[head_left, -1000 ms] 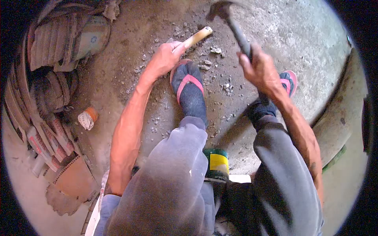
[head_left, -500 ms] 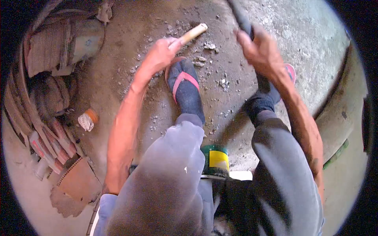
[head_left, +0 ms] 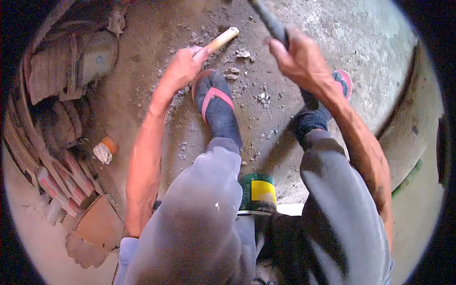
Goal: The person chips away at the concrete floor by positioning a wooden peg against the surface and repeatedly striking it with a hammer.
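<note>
Higher than before, the hammer (head_left: 270,21) pokes past the frame's top in the right hand's (head_left: 304,59) grip. The left hand (head_left: 184,69) grips a pale stick (head_left: 223,40), upper middle; hammering seems underway, needing steady hands.

Just ahead of the left foot (head_left: 221,107), the left hand (head_left: 181,69) holds a stick (head_left: 222,40); the right hand (head_left: 304,58), around a tool handle (head_left: 269,21), is to its right. Rubble (head_left: 242,54) lies on the floor (head_left: 126,90) about the left foot, a tub (head_left: 257,192) between the legs (head_left: 194,204), a container (head_left: 104,151) left of the left arm (head_left: 144,156).
</note>
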`<state>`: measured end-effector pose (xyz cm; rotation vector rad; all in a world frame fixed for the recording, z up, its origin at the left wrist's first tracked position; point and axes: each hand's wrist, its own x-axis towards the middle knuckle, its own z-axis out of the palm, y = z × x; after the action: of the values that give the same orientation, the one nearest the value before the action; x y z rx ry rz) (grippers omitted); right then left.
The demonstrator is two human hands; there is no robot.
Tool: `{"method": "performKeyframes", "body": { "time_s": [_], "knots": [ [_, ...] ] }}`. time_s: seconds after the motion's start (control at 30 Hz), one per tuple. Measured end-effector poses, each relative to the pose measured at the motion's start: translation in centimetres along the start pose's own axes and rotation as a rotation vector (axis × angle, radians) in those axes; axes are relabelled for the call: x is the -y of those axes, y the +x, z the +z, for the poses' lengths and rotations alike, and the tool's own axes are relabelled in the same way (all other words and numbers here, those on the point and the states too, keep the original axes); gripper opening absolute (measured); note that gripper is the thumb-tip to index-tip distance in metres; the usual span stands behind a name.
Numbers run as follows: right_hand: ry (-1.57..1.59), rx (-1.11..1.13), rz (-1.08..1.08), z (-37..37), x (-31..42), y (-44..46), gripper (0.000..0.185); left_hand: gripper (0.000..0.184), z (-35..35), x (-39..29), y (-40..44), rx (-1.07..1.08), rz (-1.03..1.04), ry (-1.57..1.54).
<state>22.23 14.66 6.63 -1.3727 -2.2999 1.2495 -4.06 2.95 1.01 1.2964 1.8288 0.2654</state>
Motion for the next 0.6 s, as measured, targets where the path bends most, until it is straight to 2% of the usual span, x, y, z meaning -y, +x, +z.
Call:
{"method": "performKeyframes", "body": {
  "time_s": [0.03, 0.1, 0.13, 0.2, 0.27, 0.3, 0.37, 0.5, 0.53, 0.6],
  "knots": [
    [-0.017, -0.085, -0.07, -0.6, 0.4, 0.5, 0.032, 0.042, -0.2, -0.1, 0.2, -0.003, -0.007, -0.01],
    [0.152, -0.216, -0.062, -1.9, 2.6, 1.4, 0.031, 0.041, -0.2, -0.4, -0.1, 0.006, -0.028, -0.035],
    [0.27, -0.216, 0.096, -2.3, 4.1, 1.3, 0.028, 0.042, -0.3, -0.7, 0.0, 0.007, -0.038, -0.046],
    [0.107, -0.287, 0.023, -0.3, 1.1, 1.4, 0.03, 0.042, -0.4, -0.9, -0.1, 0.009, -0.061, -0.071],
    [0.101, -0.232, 0.206, 2.2, -0.6, 0.0, 0.032, 0.041, -0.5, -1.0, -0.1, 0.019, -0.062, -0.062],
    [-0.084, -0.053, -0.002, 3.4, -3.7, -0.7, 0.033, 0.041, -0.6, -1.1, -0.1, 0.025, -0.061, -0.055],
    [-0.107, 0.305, 0.218, 2.6, -2.8, -1.1, 0.035, 0.041, -0.7, 0.4, 0.0, 0.016, 0.013, -0.012],
    [-0.055, 0.258, 0.27, 2.8, -2.4, -1.9, 0.04, 0.04, -0.5, 0.6, -0.4, 0.02, 0.046, 0.028],
    [-0.054, 0.254, 0.278, 2.5, -2.3, -2.3, 0.04, 0.04, -1.1, -0.3, -0.5, 0.08, 0.009, 0.07],
    [-0.058, 0.256, 0.309, 2.3, -3.0, -2.7, 0.041, 0.04, -1.7, 0.2, -0.6, 0.032, 0.004, 0.039]
  ]
}}
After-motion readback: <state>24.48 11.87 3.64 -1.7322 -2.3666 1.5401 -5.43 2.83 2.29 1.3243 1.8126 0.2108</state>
